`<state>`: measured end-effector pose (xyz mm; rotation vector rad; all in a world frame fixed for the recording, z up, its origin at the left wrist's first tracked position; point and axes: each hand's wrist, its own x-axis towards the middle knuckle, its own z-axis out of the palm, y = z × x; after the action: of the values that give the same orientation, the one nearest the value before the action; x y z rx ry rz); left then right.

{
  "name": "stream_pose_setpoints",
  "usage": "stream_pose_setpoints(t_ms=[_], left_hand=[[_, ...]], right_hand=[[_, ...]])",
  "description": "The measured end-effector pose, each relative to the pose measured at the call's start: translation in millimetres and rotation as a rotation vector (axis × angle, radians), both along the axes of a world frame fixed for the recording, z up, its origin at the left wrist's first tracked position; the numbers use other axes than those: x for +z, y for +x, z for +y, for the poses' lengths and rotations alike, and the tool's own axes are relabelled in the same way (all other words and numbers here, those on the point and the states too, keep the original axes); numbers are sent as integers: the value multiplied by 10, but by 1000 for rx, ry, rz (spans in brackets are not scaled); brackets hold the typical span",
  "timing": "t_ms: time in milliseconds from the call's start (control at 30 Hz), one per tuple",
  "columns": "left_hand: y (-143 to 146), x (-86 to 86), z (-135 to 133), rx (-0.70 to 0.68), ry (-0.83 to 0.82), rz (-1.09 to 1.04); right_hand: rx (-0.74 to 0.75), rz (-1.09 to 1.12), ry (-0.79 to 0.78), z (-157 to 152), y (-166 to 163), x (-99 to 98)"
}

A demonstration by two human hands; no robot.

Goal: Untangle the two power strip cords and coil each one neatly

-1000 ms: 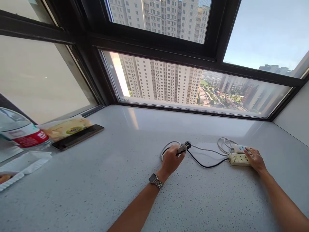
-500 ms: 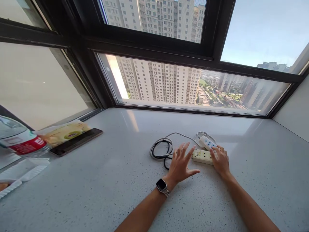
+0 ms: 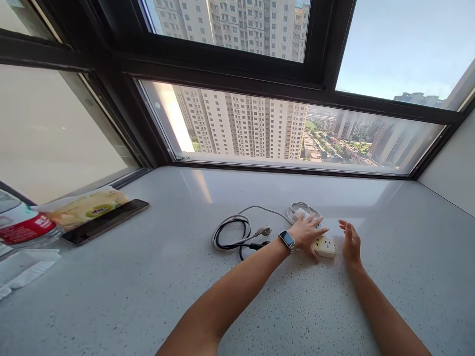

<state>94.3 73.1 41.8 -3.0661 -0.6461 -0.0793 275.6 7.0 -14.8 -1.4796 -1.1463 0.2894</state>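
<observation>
My left hand, with a watch at the wrist, lies over two power strips with its fingers spread. Under it, the cream power strip shows its right end with sockets. Behind that, the white power strip is mostly covered by my fingers. Just right of the strips, my right hand is held apart from them, fingers loosely extended and holding nothing. To the left lie a coiled grey cable with a pale plug and a black cable with a black plug, partly behind my left forearm.
On the left of the speckled white counter are a phone, a yellow packet, a bottle with a red label and white wrapping. Dark-framed windows border the far side, and a white wall stands right.
My left hand has moved right, onto the power strips. My right hand has let go of them and shifted right. The strips sit slightly further left in view, and the plugs now show.
</observation>
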Motion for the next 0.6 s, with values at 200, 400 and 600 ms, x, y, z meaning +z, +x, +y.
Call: stream_pose_setpoints(t_ms=[200,400,600], left_hand=[[49,-20,-39,14,17,23],[-226,100,367,591,-75,-42],[-1099,402,774,1212,64,-141]], right_hand=[[-42,163,-89,4,146,-70],[-27,185,-96,-17,126,-79],[-18,189,-84,-14,119,-74]])
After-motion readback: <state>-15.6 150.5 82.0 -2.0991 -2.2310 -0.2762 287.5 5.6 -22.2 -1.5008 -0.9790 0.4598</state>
